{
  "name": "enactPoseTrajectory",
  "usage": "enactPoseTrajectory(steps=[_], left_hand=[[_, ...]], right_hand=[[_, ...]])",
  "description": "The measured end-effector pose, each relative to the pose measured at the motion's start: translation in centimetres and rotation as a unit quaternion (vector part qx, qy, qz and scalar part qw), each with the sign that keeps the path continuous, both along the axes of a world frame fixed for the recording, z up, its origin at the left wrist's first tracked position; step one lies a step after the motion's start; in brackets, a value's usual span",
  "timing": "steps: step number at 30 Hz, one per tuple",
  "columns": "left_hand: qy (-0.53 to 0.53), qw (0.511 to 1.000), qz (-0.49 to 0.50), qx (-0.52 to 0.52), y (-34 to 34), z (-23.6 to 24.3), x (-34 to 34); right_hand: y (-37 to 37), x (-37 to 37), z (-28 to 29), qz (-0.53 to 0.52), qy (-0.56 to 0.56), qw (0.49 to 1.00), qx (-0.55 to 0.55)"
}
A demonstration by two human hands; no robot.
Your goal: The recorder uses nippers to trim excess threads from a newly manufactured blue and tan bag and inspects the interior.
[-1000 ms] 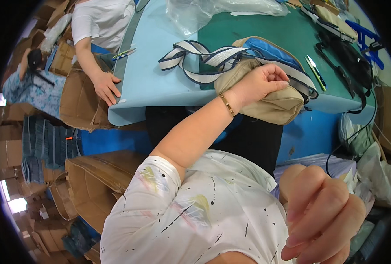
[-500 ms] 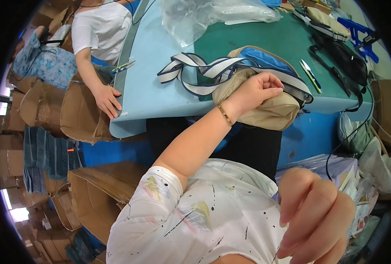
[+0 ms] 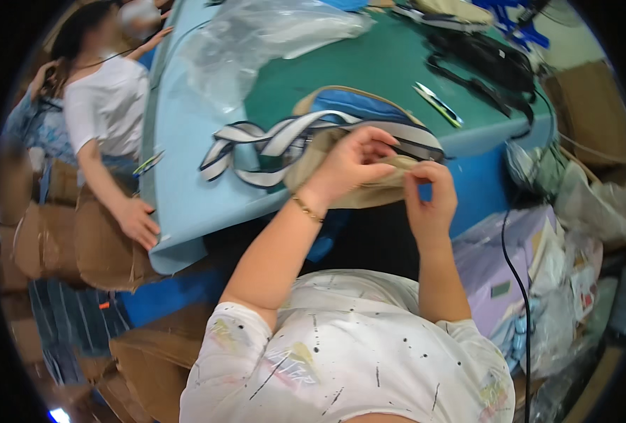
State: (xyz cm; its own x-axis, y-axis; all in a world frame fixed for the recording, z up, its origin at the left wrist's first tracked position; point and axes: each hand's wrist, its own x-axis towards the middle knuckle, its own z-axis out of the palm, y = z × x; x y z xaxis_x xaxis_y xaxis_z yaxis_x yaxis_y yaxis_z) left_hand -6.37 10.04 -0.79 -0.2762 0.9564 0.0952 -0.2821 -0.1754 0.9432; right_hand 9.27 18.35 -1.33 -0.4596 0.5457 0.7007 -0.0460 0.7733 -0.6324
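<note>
A beige bag [image 3: 311, 156] with a blue lining [image 3: 359, 106] lies at the front edge of the table, partly hidden by my hands. Its strap [image 3: 256, 176], white with navy borders, loops out to the left and runs across the bag's top. My left hand [image 3: 352, 166], a gold bracelet at its wrist, is closed on the bag with curled fingers and its thumb along the fabric. Opposite it, my right hand [image 3: 433, 197] pinches the bag's right part between thumb and fingers. The fabric bunches up between both hands.
Thread snips [image 3: 438, 106] and a black bag [image 3: 486, 67] lie right on the green mat [image 3: 369, 63]. Clear plastic [image 3: 249, 53] covers the far left. Another person's hand [image 3: 138, 222] rests at the table's left corner. Cardboard boxes [image 3: 115, 240] stand left; a black cable [image 3: 514, 261] hangs right.
My right hand has come up from the lower right onto the bag, beside my left hand. The view has shifted, so the table sits further left. The other person's head has come into view.
</note>
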Motion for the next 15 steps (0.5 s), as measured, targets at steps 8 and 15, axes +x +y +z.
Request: enactPoseTrajectory(steps=[8, 15], left_hand=[[0.012, 0.999, -0.017, -0.037, -0.1, 0.3, -0.5], [0.055, 0.997, -0.028, -0.045, -0.2, 0.7, 0.0]], right_hand=[[0.2, 0.4, 0.6, -0.004, 0.007, 0.998, -0.061], [0.3, 1.1, 0.8, 0.03, -0.042, 0.995, -0.08]])
